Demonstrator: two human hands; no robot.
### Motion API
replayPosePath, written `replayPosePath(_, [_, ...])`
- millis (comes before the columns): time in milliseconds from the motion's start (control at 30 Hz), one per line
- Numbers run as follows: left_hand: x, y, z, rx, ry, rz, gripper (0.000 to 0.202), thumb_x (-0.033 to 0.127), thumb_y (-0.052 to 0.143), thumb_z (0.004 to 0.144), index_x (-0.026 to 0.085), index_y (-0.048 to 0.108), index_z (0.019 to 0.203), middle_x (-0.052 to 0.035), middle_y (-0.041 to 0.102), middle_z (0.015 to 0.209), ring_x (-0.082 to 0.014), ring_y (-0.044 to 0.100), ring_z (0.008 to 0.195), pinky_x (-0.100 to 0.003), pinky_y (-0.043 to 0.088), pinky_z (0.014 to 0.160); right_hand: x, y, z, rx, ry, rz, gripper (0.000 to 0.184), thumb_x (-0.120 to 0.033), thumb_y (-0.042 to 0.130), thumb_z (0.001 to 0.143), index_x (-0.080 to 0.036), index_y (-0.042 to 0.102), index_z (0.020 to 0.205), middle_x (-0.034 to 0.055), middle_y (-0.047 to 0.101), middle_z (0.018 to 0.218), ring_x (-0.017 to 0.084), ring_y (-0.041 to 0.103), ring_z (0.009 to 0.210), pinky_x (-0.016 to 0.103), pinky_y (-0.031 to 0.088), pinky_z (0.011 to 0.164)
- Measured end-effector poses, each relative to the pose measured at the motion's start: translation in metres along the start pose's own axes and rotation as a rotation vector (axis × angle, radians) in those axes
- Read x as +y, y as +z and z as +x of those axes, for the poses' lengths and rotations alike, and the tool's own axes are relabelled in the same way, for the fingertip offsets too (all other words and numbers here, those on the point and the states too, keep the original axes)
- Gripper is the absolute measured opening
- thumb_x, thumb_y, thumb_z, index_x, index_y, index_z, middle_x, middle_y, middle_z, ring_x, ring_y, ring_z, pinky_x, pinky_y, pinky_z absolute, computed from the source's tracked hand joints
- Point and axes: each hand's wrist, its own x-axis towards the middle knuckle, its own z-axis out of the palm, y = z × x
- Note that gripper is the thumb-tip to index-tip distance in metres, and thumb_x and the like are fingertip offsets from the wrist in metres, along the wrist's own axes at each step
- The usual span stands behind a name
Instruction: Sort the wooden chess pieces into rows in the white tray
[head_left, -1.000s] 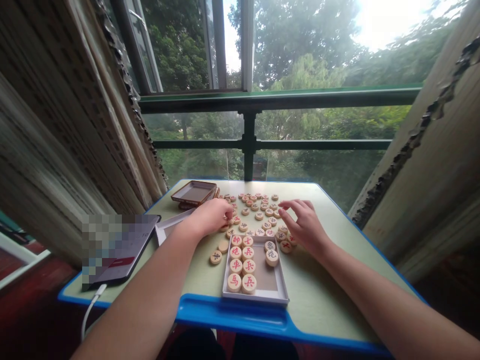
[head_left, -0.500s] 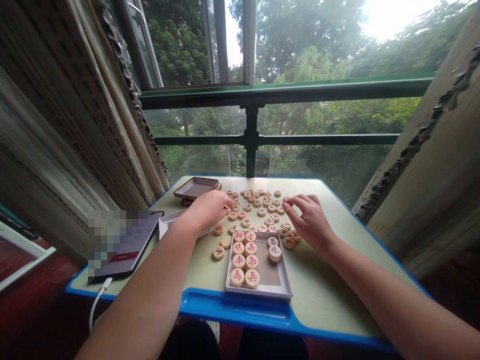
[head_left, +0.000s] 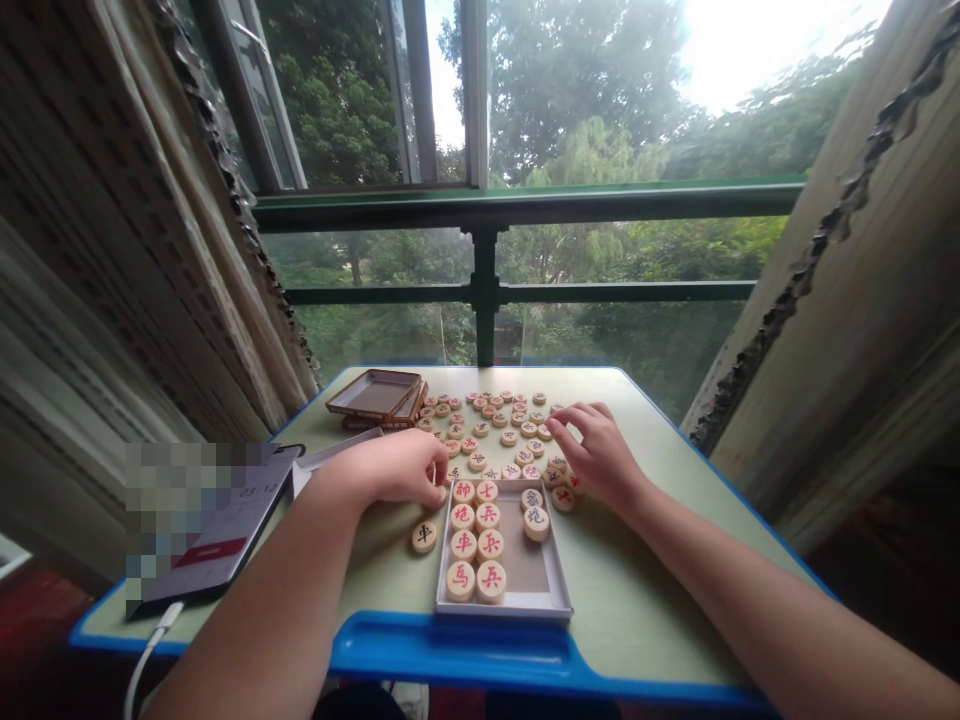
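Observation:
Wooden xiangqi pieces with red or black characters lie scattered across the table, several around a red-character piece (head_left: 469, 445). My left hand (head_left: 397, 468) is low left of a shallow white box tray (head_left: 553, 580), its fingers closed on a piece (head_left: 441, 494) whose face is mostly hidden. A black-character piece (head_left: 424, 537) lies just below that hand. In the tray, red pieces (head_left: 491, 580) form two columns at the left, with two black pieces (head_left: 535, 522) at the right. My right hand (head_left: 600, 450) hovers at the right edge of the scattered pieces, thumb and fingers apart, fingertips near a piece (head_left: 544, 432).
Brown-edged box parts (head_left: 379, 393) are stacked at the back left. A white box part (head_left: 334, 455) lies partly behind my left arm. At the left rests a tablet (head_left: 225, 530) with a white charging cable (head_left: 161, 625). The table has a blue rim (head_left: 637, 680).
My left hand has come down and nearer, from the scattered pieces to a piece beside the tray. My right hand stays over almost the same spot. The camera view has shifted slightly.

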Motion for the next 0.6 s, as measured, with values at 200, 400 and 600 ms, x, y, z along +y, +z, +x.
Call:
replayPosePath(200, [-0.002,0.0,0.007,0.161,0.075,0.066,0.01,0.022,0.057,0.06,0.019,0.057,0.069,-0.0012,0.062,0.072,-0.0154,0.054,0.065,-0.023,0.032,0.052,0.004,0.001,0.0,0.019,0.086,0.041,0.026,-0.035,0.048,0.084,-0.017,0.062,0.097,0.0071,0.065,0.081,0.024,0.052,0.091,0.037,0.042,0.08])
replayPosePath(400, [-0.011,0.003,0.023,0.354,0.054,0.069,0.012,0.014,0.054,0.062,0.017,0.059,0.073,-0.0045,0.062,0.078,-0.0167,0.054,0.072,-0.024,0.037,0.059,0.006,0.002,0.0,0.018,0.069,0.045,0.022,-0.031,0.048,0.084,-0.017,0.063,0.091,0.0065,0.066,0.081,0.023,0.053,0.088,0.036,0.042,0.079])
replayPosePath(600, [-0.02,0.008,0.024,0.237,0.028,-0.1,0.025,0.012,0.056,0.057,0.017,0.067,0.079,-0.0035,0.067,0.08,-0.017,0.059,0.069,-0.023,0.04,0.057,0.005,-0.001,-0.001,0.043,0.031,0.047,0.021,-0.03,0.047,0.084,-0.018,0.064,0.085,0.0059,0.067,0.084,0.022,0.054,0.086,0.034,0.041,0.078])
